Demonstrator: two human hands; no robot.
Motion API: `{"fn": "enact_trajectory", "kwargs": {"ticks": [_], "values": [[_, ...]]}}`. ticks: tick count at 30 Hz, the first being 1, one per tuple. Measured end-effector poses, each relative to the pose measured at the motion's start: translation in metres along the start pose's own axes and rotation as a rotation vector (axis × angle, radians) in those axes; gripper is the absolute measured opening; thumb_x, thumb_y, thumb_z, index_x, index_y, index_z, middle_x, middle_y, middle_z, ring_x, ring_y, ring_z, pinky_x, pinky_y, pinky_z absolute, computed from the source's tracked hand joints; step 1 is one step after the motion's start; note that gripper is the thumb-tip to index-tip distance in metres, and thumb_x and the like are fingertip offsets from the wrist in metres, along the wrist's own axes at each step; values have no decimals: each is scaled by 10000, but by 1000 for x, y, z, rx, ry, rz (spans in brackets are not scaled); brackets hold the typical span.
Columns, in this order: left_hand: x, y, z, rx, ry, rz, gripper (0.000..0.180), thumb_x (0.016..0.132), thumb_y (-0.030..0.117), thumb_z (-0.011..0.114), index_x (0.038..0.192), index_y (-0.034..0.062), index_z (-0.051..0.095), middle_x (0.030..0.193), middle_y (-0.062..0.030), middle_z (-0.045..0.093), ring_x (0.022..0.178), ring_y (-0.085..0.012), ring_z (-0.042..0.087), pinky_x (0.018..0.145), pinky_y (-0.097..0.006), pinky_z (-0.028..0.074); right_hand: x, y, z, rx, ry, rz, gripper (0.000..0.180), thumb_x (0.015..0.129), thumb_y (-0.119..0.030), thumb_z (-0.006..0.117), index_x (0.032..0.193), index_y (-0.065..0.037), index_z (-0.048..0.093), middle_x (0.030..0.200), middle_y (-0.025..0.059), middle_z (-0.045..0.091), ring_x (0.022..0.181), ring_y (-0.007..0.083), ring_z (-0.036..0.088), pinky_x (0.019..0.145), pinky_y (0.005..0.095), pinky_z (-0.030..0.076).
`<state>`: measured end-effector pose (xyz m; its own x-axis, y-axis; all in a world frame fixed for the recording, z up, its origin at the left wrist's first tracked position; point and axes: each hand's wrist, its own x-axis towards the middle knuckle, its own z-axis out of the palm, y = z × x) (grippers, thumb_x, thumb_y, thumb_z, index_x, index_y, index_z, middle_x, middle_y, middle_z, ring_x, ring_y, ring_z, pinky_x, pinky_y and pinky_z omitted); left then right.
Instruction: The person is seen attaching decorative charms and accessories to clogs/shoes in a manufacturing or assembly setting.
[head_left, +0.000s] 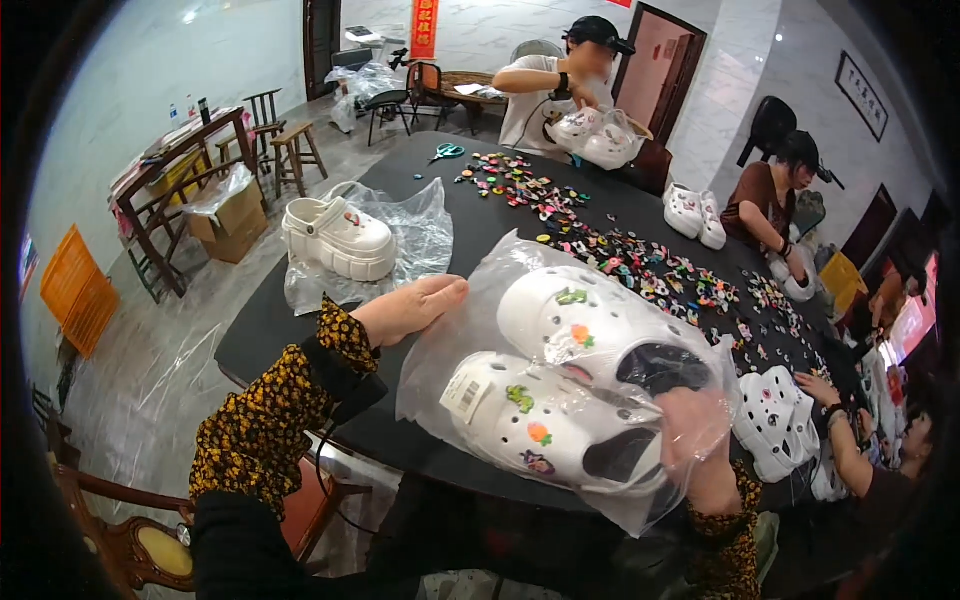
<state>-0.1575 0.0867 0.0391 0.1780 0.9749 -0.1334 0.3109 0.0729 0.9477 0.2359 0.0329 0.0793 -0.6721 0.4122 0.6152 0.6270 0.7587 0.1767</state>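
A pair of white clogs lies in a clear plastic bag (436, 352) in front of me, toes toward the left. Both the far clog (545, 318) and the near clog (490, 425) carry small colourful charms; the near one has a white label at its toe. My right hand (695, 430) reaches inside the bag at the heel end, its fingers closed round the heels, partly blurred by the plastic. Beside the bag's far left edge is my left hand (415, 308), fingers stretched out toward the plastic. Whether the fingertips touch it I cannot tell.
Another white clog (345, 240) rests on a clear bag at the left. Loose charms (640, 262) spread across the black table (290, 325), with teal scissors (447, 152) beyond. White clogs (775, 425) stand at the right. Several people work around the table.
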Motion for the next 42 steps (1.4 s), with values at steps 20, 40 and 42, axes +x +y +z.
{"fn": "enact_trajectory", "kwargs": {"ticks": [20, 40, 42], "values": [[22, -5, 9, 152, 313, 224, 317, 1003, 264, 518, 828, 7, 577, 715, 27, 519, 676, -73, 446, 618, -261, 401, -15, -10, -3, 117, -17, -57, 94, 781, -26, 594, 874, -38, 586, 752, 96, 569, 687, 285, 565, 678, 406, 435], [29, -28, -11, 196, 273, 226, 333, 1021, 263, 511, 774, 44, 554, 689, 78, 452, 642, -38, 382, 572, -233, 343, -22, -22, -44, -134, -363, -101, 137, 771, -116, 561, 874, -25, 568, 700, 32, 484, 644, 166, 520, 625, 292, 385], [26, -30, -16, 201, 278, 167, 333, 1026, 259, 499, 783, 43, 566, 723, 80, 476, 669, -41, 403, 597, -227, 360, -25, -22, -43, -135, -353, -94, 139, 773, -115, 562, 878, -25, 572, 698, 29, 484, 641, 166, 521, 627, 291, 386]]}}
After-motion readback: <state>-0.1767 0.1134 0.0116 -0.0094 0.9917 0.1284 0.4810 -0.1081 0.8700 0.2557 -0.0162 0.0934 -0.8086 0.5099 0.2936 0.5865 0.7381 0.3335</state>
